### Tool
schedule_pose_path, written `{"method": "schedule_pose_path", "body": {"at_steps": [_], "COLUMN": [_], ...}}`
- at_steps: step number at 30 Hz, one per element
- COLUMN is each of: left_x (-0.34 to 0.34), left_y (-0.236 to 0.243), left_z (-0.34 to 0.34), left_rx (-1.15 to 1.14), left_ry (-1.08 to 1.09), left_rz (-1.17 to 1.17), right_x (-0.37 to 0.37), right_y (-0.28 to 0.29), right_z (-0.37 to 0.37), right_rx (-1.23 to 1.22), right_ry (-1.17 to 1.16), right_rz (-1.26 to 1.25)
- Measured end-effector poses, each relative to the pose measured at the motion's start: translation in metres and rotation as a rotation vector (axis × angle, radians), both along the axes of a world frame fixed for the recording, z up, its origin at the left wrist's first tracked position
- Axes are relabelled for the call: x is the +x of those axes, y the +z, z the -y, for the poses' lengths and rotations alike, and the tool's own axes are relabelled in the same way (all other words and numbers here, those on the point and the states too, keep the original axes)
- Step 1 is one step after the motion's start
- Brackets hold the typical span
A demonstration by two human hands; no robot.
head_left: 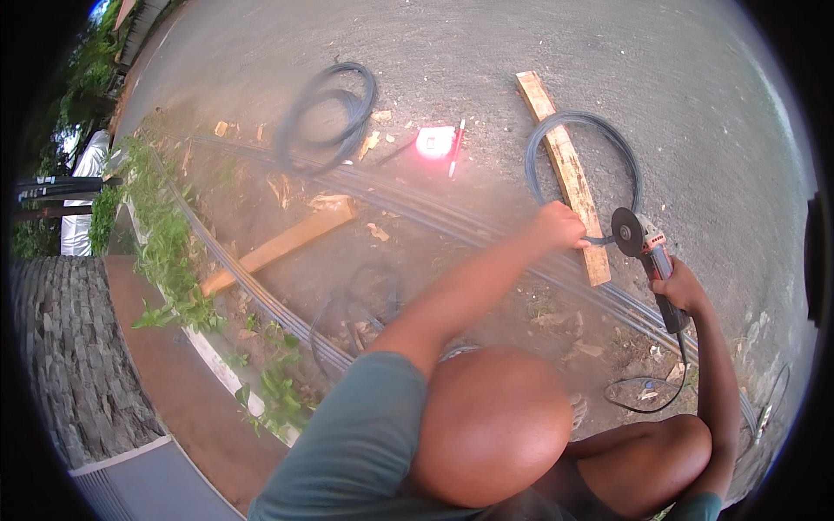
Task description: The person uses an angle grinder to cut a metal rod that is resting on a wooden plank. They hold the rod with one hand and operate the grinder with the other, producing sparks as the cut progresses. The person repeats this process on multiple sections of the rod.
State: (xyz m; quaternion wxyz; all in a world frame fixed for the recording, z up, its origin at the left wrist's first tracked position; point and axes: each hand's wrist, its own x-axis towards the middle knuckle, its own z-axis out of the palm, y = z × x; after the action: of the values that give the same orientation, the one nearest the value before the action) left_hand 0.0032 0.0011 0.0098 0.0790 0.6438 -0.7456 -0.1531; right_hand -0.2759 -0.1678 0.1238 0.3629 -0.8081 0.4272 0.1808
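Observation:
Crouching over rough ground, I hold an angle grinder [660, 258] in my right hand [682, 286], fingers wrapped round its body. Its dark cutting disc [626, 231] stands close to the right of my left hand [561, 226]. That left hand is closed on the lower edge of a coil of grey wire [629, 149], which lies across a worn wooden plank [569, 174]. I cannot tell whether the disc touches the wire. A black cord [685, 352] trails from the grinder's lower end.
Long metal rods [417, 207] run diagonally across the ground. Another wire coil [368, 100] lies farther left, near a glaring pinkish-white object [435, 141] and a thin red-and-white stick [457, 149]. A second plank [300, 241] rests beside green weeds [165, 247] and a wall edge.

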Motion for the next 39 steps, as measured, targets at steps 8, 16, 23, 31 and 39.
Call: {"method": "schedule_pose_path", "body": {"at_steps": [8,16,23,31,39], "left_x": [-0.006,-0.004,-0.007,0.0,-0.005], "left_y": [0.02,0.021,0.02,0.014,0.009], "left_z": [0.016,0.015,0.017,0.012,0.015], "left_rx": [0.239,0.28,0.283,0.264,0.235], "left_ry": [0.037,-0.004,-0.022,-0.003,-0.009], "left_rz": [0.032,0.052,0.048,0.038,0.031], "right_x": [-0.016,-0.002,-0.016,-0.002,-0.015], "right_y": [-0.001,0.0,-0.001,-0.008,-0.002], "right_z": [0.009,0.006,0.008,0.01,0.008], "right_rx": [-0.036,-0.03,0.001,-0.007,0.032], "right_ry": [0.017,-0.009,-0.013,-0.008,-0.044], "right_rz": [-0.075,-0.088,-0.053,-0.053,-0.065]}}
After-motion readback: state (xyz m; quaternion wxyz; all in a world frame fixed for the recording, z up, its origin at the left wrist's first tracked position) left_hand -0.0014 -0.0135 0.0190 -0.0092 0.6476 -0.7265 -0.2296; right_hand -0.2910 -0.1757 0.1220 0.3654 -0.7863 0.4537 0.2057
